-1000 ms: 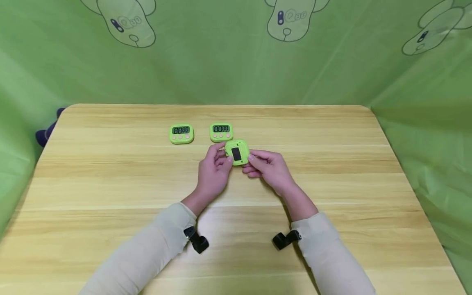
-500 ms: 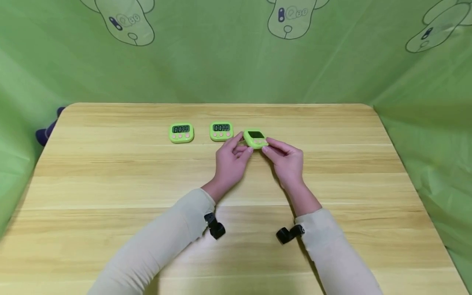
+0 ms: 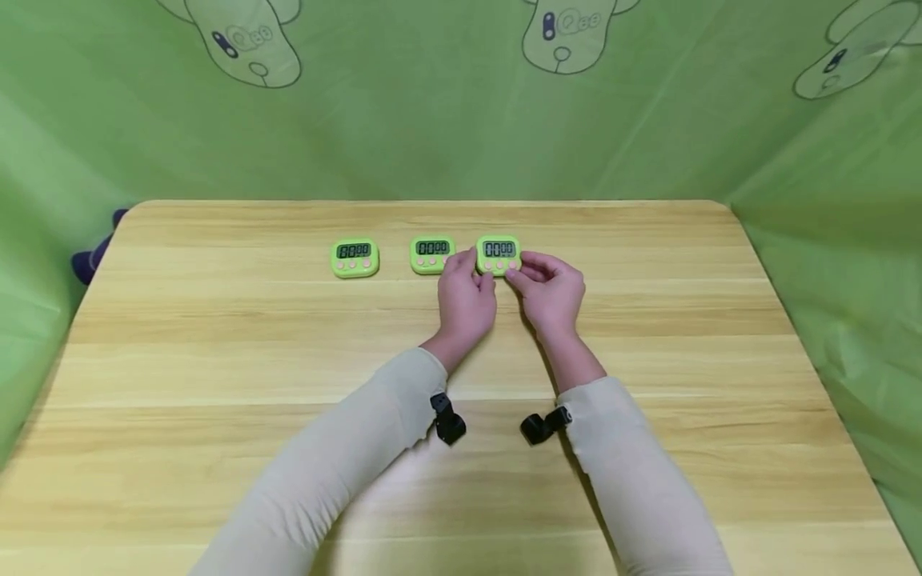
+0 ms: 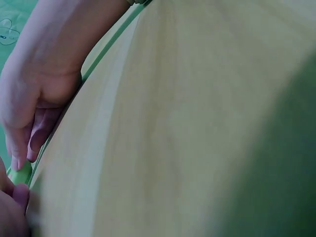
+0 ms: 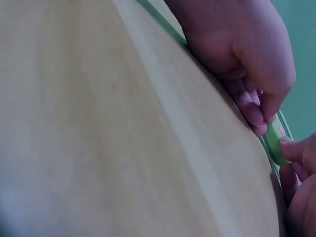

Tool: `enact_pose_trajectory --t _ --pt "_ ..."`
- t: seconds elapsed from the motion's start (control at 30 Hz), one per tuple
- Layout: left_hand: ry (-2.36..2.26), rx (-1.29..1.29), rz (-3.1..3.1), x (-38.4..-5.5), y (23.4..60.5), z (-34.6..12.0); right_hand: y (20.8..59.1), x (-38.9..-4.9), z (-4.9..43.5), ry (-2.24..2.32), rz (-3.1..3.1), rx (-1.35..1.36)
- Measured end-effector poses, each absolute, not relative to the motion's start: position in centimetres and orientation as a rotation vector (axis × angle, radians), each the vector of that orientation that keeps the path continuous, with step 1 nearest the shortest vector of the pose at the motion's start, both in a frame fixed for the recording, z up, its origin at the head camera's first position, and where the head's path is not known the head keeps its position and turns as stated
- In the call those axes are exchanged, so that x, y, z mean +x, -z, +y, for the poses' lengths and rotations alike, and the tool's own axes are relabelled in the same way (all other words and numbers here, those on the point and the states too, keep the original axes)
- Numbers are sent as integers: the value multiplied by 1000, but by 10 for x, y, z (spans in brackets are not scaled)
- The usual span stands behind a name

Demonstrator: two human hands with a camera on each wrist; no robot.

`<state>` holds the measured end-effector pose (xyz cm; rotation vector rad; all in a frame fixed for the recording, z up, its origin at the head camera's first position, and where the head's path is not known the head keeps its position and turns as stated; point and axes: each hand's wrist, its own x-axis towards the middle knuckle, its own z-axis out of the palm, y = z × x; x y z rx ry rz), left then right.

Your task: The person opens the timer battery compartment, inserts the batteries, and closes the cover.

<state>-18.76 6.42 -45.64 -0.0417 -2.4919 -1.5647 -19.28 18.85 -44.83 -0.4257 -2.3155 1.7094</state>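
A green digital timer (image 3: 499,254) with three pink buttons faces up at the back of the table, its display reading zeros. My left hand (image 3: 467,298) holds its left side, fingers along the edge and thumb at the lower edge. At the lower right corner, my right hand (image 3: 553,294) pinches the same timer between thumb and fingers. The right wrist view catches the timer (image 5: 276,140) between both hands, low over the wood. Just left of it lies a second matching timer (image 3: 430,253), partly overlapped by my left fingers.
Farther left, a third green timer (image 3: 354,258) lies face up in the same row. The wooden table (image 3: 216,384) has its far edge close behind the timers. Green printed fabric (image 3: 432,120) hangs around it. A dark purple object (image 3: 85,266) shows past the left edge.
The held timer has turned from its back to its face and moved right and away, into line with the other two. Both hands moved along with it, and its display now shows digits.
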Motion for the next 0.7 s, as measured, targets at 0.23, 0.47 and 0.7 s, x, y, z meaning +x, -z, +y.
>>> enact_pose_trajectory --t 0.23,0.47,0.7 --pt "1271 13 -2693 -188 455 69 449 -194 185 -1659 -2339 -516" --pt "1211 -10 -2717 -189 452 71 449 -195 186 -1612 -2348 -510" --pt "1430 -60 -2650 -177 442 59 450 -189 186 -1639 -2302 -446"
